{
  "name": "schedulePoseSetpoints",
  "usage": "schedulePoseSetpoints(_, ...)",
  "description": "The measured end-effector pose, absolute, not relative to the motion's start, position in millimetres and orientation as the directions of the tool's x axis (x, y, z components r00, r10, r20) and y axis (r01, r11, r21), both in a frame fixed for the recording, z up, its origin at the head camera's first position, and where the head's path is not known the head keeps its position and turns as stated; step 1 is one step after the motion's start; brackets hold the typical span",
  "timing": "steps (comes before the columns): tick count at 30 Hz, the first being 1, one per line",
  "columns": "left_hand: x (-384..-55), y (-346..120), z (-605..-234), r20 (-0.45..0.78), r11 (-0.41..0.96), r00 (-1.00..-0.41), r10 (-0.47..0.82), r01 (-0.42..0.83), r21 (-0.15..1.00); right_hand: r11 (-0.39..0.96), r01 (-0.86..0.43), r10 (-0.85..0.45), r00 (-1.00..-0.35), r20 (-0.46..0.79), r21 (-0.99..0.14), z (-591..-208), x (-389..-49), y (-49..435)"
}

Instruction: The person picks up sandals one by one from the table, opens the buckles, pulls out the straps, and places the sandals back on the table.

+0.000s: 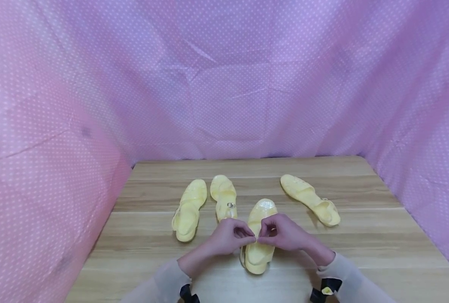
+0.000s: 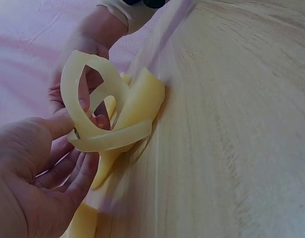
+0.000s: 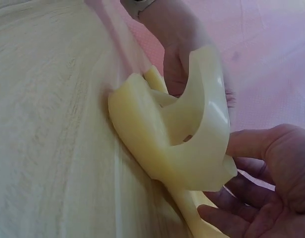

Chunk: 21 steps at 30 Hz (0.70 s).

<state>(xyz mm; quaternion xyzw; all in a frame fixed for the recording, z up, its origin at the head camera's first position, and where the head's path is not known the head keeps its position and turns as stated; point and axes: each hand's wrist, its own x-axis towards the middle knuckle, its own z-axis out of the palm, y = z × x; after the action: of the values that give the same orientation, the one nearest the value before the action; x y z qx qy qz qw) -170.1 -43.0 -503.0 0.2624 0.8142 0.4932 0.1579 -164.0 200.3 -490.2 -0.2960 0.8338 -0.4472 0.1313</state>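
A pale yellow jelly sandal [image 1: 264, 209] lies on the wooden table, its toe pointing away from me. Above its middle my two hands meet, fingertips close together. My left hand [image 1: 226, 237] pinches the end of the sandal's thin translucent strap [image 2: 115, 139] between thumb and fingers. From the other side, my right hand [image 1: 287, 233] pinches the wider ankle piece [image 3: 214, 124] near where the strap crosses it. In the left wrist view the ankle piece stands raised as a loop over the heel. Fingers partly hide the join between the two pieces.
Two more yellow sandals, one at far left [image 1: 188, 206] and one beside my left hand [image 1: 224, 193], lie on the table [image 1: 141, 256]. Another sandal [image 1: 306, 195] lies slanted at the right. Pink dotted cloth [image 1: 232, 92] hangs around the back and sides.
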Motion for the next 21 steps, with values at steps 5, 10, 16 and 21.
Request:
schedulePoseSetpoints(5,-170.3,-43.6,-500.0,-0.022,0.397,-0.815,0.579,0.258,0.881,0.425,-0.403,-0.625,-0.779,0.059,-0.81,-490.0,-163.7,202.0)
schedulePoseSetpoints(10,-167.9,-44.9,-500.9,-0.028,0.392,-0.819,0.574,0.244,0.887,0.391,-0.417,-0.644,-0.761,0.08,-0.82,-488.6,-162.1,202.5)
schedulePoseSetpoints(16,-167.7,-46.5,-504.3,-0.016,0.371,-0.825,0.566,0.237,0.898,0.434,-0.354,-0.59,-0.806,0.035,-0.829,-488.5,-164.8,197.1)
schedulePoseSetpoints(21,-168.8,-46.2,-504.1,-0.024,0.374,-0.828,0.56,0.227,0.899,0.451,-0.28,-0.54,-0.842,-0.01,-0.847,-489.3,-164.8,194.2)
